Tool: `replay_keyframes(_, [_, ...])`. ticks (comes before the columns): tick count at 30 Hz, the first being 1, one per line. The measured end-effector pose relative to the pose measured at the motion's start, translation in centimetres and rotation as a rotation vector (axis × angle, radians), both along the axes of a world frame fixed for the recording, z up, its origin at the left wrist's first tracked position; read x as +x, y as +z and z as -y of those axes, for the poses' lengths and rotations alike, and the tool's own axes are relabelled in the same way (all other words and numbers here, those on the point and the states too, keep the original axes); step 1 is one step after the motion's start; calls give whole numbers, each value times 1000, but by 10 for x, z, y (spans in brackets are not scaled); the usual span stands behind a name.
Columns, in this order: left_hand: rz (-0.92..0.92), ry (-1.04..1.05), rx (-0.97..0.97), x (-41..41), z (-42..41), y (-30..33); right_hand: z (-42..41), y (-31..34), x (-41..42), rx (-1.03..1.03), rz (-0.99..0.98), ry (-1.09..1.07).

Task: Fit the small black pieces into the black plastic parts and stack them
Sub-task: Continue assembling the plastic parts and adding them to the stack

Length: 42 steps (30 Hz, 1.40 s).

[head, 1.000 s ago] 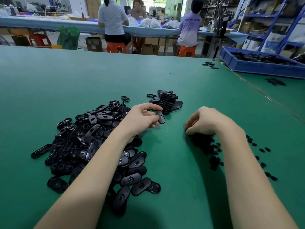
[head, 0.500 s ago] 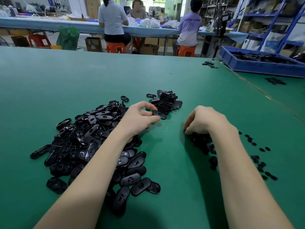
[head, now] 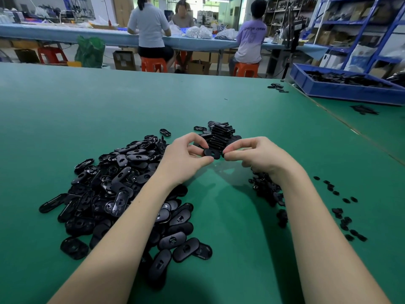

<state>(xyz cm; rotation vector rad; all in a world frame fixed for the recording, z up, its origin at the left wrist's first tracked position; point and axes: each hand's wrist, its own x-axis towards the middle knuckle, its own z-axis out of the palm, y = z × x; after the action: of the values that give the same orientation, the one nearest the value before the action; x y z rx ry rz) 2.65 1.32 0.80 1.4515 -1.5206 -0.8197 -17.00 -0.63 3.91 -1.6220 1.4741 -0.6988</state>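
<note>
Left hand [head: 186, 156] is pinching an oval plastic part [head: 212, 153] level while right hand [head: 254, 156], fingertips closed, is bringing a small piece, hidden, for fitting.

Loose parts heap [head: 122, 189]: on table [head: 87, 110], at 9 o'clock of centre.
Stack [head: 220, 137]: at 12 o'clock, behind both hands.
Small pieces [head: 266, 189]: at 3 o'clock.
Bin [head: 341, 93]: far 1 o'clock.

The flat matte desk [head: 219, 216] is plain green, unpatterned. On it, the heap of glossy oval plastic parts [head: 122, 189] is black with pale glints. The scattered small pieces [head: 341, 216] right of the heap look black too, perhaps dark grey. Far right of the heap, the rectangular plastic tray [head: 341, 91] is blue.
</note>
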Motion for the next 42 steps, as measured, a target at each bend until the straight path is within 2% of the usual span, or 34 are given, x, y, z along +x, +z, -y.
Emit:
replay_keyframes(9, [37, -65, -67, -2, -4, 4, 5, -8, 8, -38, 46, -26])
replay_keyframes(27, [66, -102, -90, -5, -6, 6, 3, -6, 9, -84, -8, -5])
replay_keyframes(32, [-21, -97, -66, -3, -5, 6, 3, -3, 10, -75, -15, -20])
replay_keyframes(42, [-280, -181, 88, -2, -5, 11, 0, -5, 6, 55, 214, -16])
